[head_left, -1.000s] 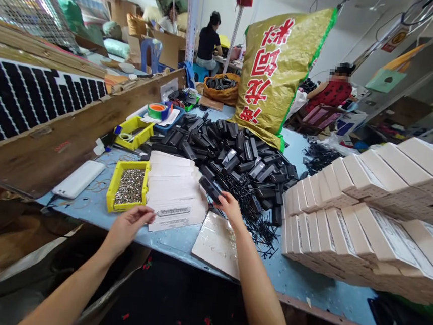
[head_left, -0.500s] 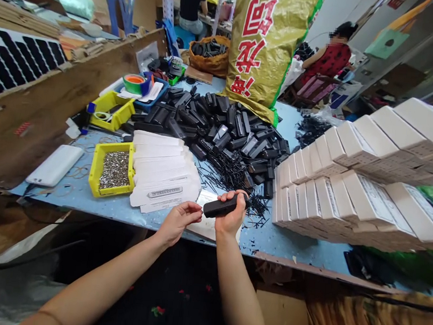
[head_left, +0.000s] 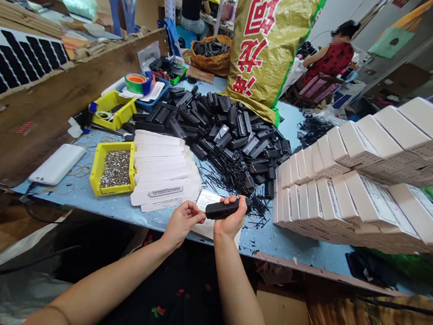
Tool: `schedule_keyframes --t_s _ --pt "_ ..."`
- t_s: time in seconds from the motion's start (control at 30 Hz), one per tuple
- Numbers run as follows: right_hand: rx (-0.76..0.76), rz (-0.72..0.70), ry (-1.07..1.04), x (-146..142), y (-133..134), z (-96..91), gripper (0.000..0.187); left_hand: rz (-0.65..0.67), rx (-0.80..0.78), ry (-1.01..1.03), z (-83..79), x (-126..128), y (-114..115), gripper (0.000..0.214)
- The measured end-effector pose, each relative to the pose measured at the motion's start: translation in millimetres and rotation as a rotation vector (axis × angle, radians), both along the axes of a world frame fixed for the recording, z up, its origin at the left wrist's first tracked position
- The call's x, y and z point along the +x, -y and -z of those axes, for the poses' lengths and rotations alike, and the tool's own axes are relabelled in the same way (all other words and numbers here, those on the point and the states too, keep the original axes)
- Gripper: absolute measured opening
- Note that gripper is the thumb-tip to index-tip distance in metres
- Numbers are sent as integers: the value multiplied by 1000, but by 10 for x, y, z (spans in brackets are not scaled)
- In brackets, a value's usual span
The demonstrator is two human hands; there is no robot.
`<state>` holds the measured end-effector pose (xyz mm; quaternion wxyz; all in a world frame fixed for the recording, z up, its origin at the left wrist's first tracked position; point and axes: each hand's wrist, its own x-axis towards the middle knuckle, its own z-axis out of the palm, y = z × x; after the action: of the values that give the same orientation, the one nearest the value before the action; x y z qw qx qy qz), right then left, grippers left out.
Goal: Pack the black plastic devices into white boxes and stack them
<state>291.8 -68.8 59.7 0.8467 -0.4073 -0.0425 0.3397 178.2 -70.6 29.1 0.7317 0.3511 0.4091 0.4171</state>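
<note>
My right hand [head_left: 233, 222] is wrapped round a black oblong plastic casing [head_left: 218, 210] with a ribbed surface, held above the front of the table. At the casing's left end my left hand [head_left: 181, 223] is closed in a pinch. Whatever is between those fingertips is too small to make out. Beneath the hands lies a white sheet or pad [head_left: 206, 231], partly covered. Beyond them, a heap of similar black casings [head_left: 205, 118] and a pile of thin black rods [head_left: 229, 169] lie on the blue table.
A yellow bin [head_left: 94, 174] of small metal parts stands left of fanned flat white cartons [head_left: 163, 165]. White boxes [head_left: 354, 144] are stacked high at the right. A white phone-like device [head_left: 57, 163] lies far left. A gold sack [head_left: 264, 50] rises behind; two people sit farther back.
The casing has turned slightly in my right hand and shifted a little to the right. My left hand has followed it, its fingertips staying at the left end.
</note>
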Motion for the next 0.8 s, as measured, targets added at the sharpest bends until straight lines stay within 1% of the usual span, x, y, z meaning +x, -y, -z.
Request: schedule_keyframes --t_s 0.07,0.13,0.2,0.3,0.37,0.47,0.53,0.6,0.7,0.8 --pt "-9 22 -8 -7 3 38 22 -37 18 -30 60 24 36 34" --pt "-23 20 11 0 6 65 22 -45 32 -50 101 31 56 32" --pt "-45 9 42 20 6 76 22 -8 63 -72 115 21 54 30" --pt "-68 11 59 56 3 71 24 116 153 -140 106 -8 25 30" --pt "-53 14 34 65 -3 56 25 179 185 -168 103 -19 6 28" --pt "-17 7 -24 54 -14 27 26 190 165 -171 117 -20 -12 28" --pt "-12 5 -29 42 -19 6 26 196 193 -211 122 -28 -20 26" --pt "-24 -2 7 31 -15 -10 25 220 283 -292 106 -51 -27 23" --pt "-39 -13 79 7 3 -10 24 241 484 -454 46 -93 -31 19" --pt "-28 5 104 -40 18 21 23 257 672 -588 -7 -97 -6 18"
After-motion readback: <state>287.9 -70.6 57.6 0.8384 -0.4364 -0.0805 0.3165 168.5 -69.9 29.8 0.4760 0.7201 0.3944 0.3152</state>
